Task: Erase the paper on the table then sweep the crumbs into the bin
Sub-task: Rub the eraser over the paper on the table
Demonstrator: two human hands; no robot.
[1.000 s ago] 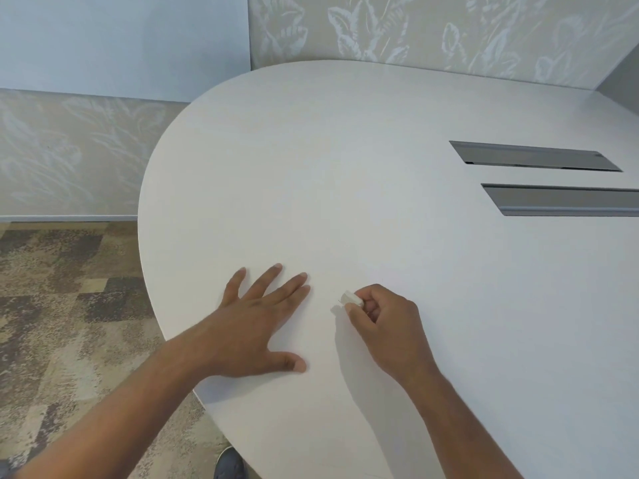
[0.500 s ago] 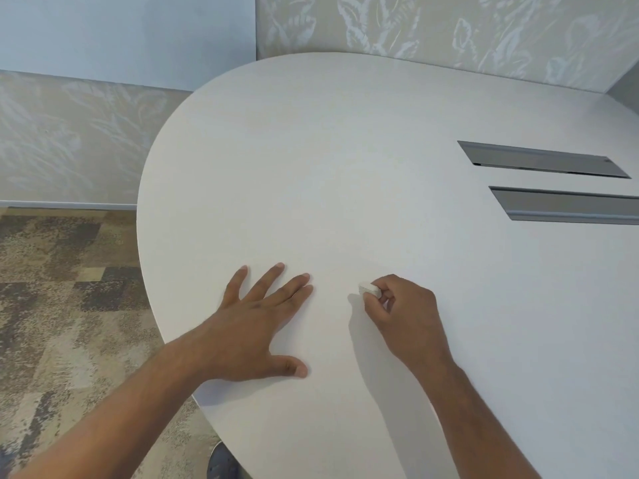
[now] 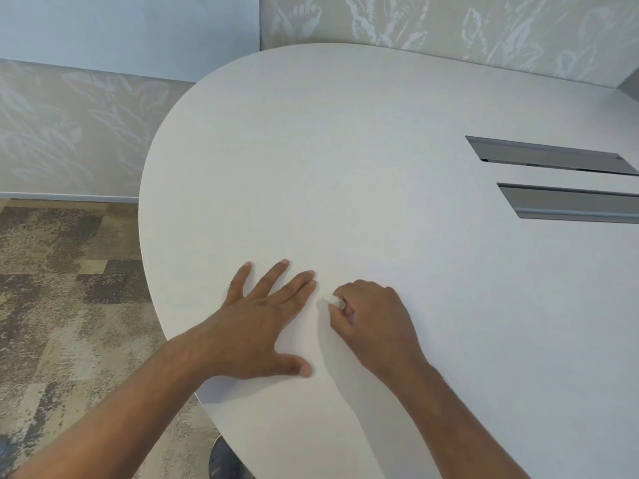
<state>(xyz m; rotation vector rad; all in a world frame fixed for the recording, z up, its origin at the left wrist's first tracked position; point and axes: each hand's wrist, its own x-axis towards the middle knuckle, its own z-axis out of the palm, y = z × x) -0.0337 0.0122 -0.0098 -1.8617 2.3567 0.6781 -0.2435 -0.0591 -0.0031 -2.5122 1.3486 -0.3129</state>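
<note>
left hand (image 3: 262, 326) spread flat, pressing paper (image 3: 313, 340) on worktop (image 3: 345, 167) | right hand (image 3: 373, 323) pinches eraser (image 3: 331, 300), tip just right of left hand's fingertips (image 3: 311, 276) | faint pencil mark (image 3: 293, 335) beside left hand, person-side of eraser | bin unseen

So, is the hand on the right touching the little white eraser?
Touching. The head view shows the right hand pinching the eraser, with no gap between them.

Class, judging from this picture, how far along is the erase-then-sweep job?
Done: nothing clearly finished. In hand: the right hand pinches a white eraser to the table surface, the left hand lies flat beside it, and a faint pencil mark shows between them. Left: sweeping; neither crumbs nor bin are visible.
</note>
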